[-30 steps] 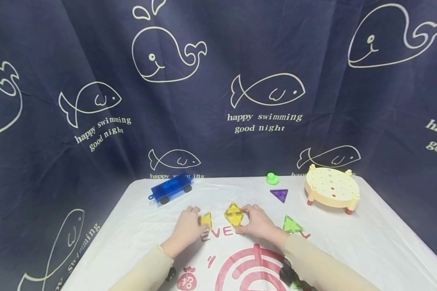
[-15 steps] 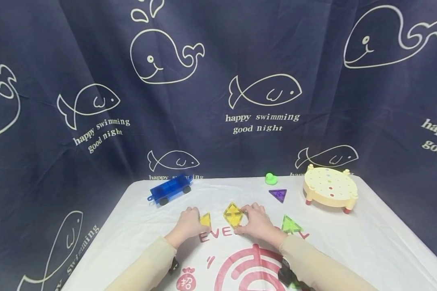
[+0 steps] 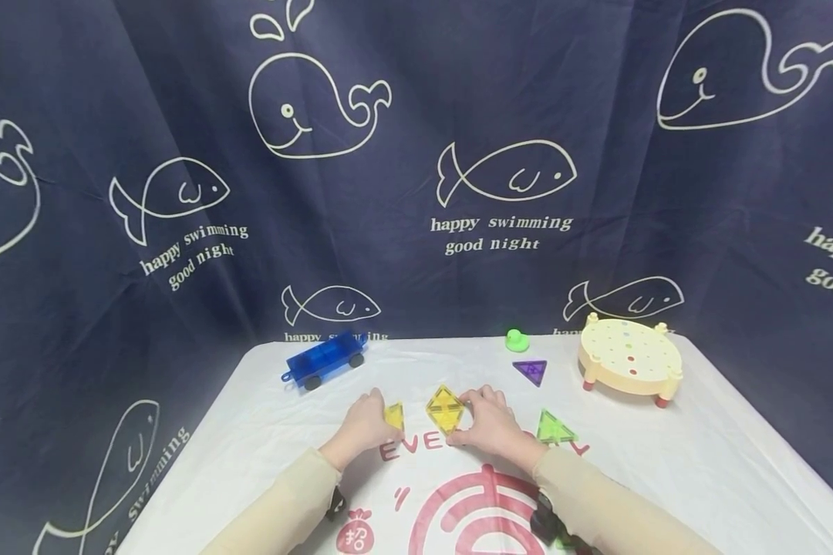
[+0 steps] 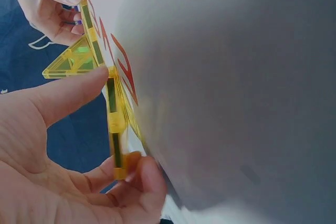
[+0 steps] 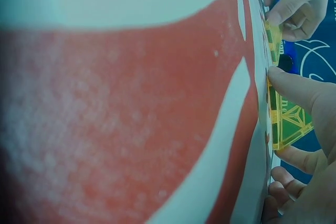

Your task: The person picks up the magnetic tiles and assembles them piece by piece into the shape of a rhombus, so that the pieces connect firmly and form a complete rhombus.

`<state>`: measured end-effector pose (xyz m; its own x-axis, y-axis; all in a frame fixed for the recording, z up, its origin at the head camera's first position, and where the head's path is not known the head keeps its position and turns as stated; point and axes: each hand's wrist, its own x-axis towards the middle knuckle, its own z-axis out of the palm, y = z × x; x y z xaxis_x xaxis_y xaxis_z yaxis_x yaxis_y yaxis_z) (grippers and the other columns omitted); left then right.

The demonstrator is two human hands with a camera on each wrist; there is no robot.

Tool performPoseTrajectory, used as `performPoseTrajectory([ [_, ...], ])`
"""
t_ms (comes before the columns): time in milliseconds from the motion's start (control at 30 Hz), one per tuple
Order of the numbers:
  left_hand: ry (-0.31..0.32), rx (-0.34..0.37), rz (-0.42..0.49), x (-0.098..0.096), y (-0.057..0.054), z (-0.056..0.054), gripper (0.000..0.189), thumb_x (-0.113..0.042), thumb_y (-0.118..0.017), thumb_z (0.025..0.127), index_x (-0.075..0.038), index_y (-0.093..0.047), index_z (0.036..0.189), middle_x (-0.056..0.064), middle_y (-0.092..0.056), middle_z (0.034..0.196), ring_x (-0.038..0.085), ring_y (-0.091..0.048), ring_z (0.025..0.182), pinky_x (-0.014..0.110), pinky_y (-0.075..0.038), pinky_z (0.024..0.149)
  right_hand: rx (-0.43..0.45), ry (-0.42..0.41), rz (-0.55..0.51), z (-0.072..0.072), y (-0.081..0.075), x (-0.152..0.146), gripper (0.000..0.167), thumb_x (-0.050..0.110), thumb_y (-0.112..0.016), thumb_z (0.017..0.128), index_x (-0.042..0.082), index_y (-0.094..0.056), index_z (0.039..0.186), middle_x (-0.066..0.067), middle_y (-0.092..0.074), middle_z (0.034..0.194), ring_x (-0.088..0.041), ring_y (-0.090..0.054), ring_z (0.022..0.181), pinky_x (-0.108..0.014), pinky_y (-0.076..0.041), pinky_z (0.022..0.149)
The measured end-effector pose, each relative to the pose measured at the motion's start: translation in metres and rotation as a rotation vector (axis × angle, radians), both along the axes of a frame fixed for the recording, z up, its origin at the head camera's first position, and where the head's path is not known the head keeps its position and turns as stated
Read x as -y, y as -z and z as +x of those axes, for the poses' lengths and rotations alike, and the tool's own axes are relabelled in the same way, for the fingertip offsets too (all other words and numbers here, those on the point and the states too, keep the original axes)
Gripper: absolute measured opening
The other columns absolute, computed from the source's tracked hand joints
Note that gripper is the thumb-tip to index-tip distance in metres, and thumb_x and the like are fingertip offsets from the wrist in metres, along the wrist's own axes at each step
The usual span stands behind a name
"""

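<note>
Near the middle of the table in the head view, my left hand [image 3: 362,424] pinches a yellow magnetic tile [image 3: 394,417] between thumb and fingertips. Its thumb [image 4: 79,93] lies at one end of the tile's edge and the fingers at the other in the left wrist view. A short gap to the right, my right hand [image 3: 489,420] holds a pair of yellow triangle tiles [image 3: 446,410] that look like a diamond from above. In the right wrist view one of that pair, a yellow triangle [image 5: 295,116], stands out at an angle from the edge between thumb and finger.
A blue wheeled car base [image 3: 325,361] stands at the back left. Right of my hands lie a green triangle tile [image 3: 555,428] and a purple triangle tile [image 3: 531,372]. Behind them are a green toy duck [image 3: 517,341] and a cream round toy table [image 3: 632,358] with short legs.
My left hand has shifted slightly right with its yellow tile. The right hand and its pair of tiles stay nearly where they were.
</note>
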<state>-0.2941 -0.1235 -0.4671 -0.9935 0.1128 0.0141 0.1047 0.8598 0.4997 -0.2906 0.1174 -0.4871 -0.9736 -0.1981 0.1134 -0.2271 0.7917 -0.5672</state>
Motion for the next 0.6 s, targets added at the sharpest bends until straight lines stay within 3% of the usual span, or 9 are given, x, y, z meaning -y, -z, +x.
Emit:
performPoseTrajectory([
  [167, 0.021, -0.010, 0.084, 0.001, 0.001, -0.002, 0.052, -0.013, -0.090, 0.065, 0.000, -0.055, 0.101, 0.009, -0.054, 0.085, 0.025, -0.052, 0.080, 0.045, -0.053, 0.079, 0.002, 0.007, 0.008, -0.001, 0.001, 0.001, 0.076, 0.040, -0.095, 0.064, 0.005, -0.065, 0.124, -0.006, -0.053, 0.107, -0.026, -0.045, 0.102, -0.048, -0.048, 0.087],
  [333, 0.067, 0.009, 0.179, -0.001, 0.002, 0.001, 0.047, -0.012, -0.091, 0.070, -0.001, -0.060, 0.103, 0.007, -0.061, 0.087, 0.023, -0.058, 0.081, 0.040, -0.054, 0.077, -0.008, 0.016, 0.014, -0.003, 0.005, 0.002, 0.076, 0.042, -0.095, 0.064, 0.004, -0.065, 0.123, -0.005, -0.053, 0.106, -0.024, -0.044, 0.100, -0.046, -0.048, 0.084],
  [600, 0.102, 0.063, 0.251, -0.012, 0.002, 0.003, 0.040, -0.010, -0.088, 0.075, 0.000, -0.061, 0.102, 0.008, -0.062, 0.085, 0.018, -0.059, 0.070, 0.030, -0.054, 0.056, -0.010, 0.026, 0.017, -0.003, 0.005, 0.003, 0.075, 0.044, -0.094, 0.065, 0.003, -0.065, 0.121, -0.005, -0.053, 0.105, -0.024, -0.045, 0.100, -0.045, -0.048, 0.083],
])
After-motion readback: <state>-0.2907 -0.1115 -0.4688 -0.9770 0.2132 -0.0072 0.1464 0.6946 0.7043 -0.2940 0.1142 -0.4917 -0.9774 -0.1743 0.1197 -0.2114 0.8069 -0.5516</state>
